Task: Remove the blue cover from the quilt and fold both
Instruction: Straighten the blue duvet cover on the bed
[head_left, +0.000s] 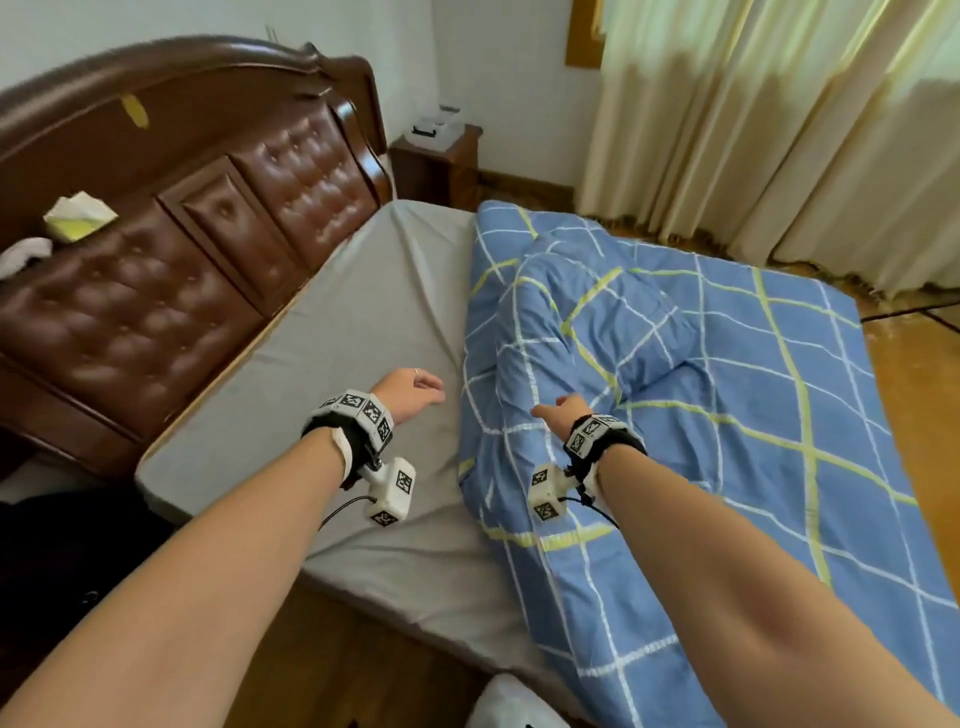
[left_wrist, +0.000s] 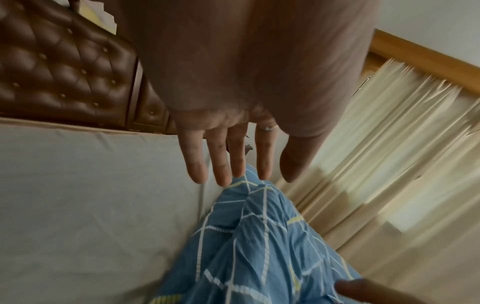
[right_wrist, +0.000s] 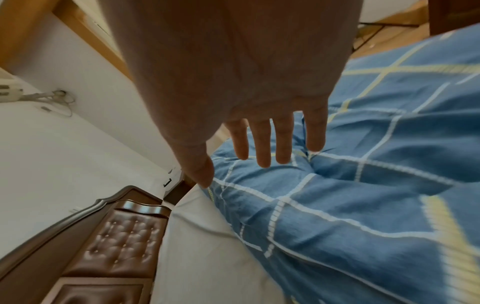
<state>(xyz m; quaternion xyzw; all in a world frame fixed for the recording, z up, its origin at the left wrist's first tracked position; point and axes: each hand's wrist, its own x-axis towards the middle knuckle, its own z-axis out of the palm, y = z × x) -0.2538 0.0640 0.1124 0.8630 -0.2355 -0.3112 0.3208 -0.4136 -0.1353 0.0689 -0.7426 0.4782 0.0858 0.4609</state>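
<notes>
Right now your two hands reach out over the bed (head_left: 332, 332), and neither holds anything. Your left hand (head_left: 410, 391) hangs above the bare grey sheet, just beside the near edge of the quilt; in the left wrist view its fingers (left_wrist: 221, 162) are straight and spread, so the grip is apart. Your right hand (head_left: 563, 410) hovers over the blue cover (head_left: 727, 395), fingers straight and slightly parted in the right wrist view, grip likewise apart; whether the fingertips touch the cloth you cannot tell.

The one quilt lies inside its cover, blue with white and yellow check lines, on the half of the bed toward the curtains (head_left: 779, 130). It is rumpled, with a raised fold bunched up just ahead of your right hand.

Around you: one brown tufted headboard (head_left: 208, 249) along the left, with one tissue box (head_left: 78, 215) and a white cloth (head_left: 23, 254) resting on its ledge. One nightstand (head_left: 436, 166) stands in the far corner with small white items on top, too small to tell apart. Something white (head_left: 509, 706) pokes in at the bottom edge, cut off by the frame. Each wrist carries one marker-covered band with a camera block.
</notes>
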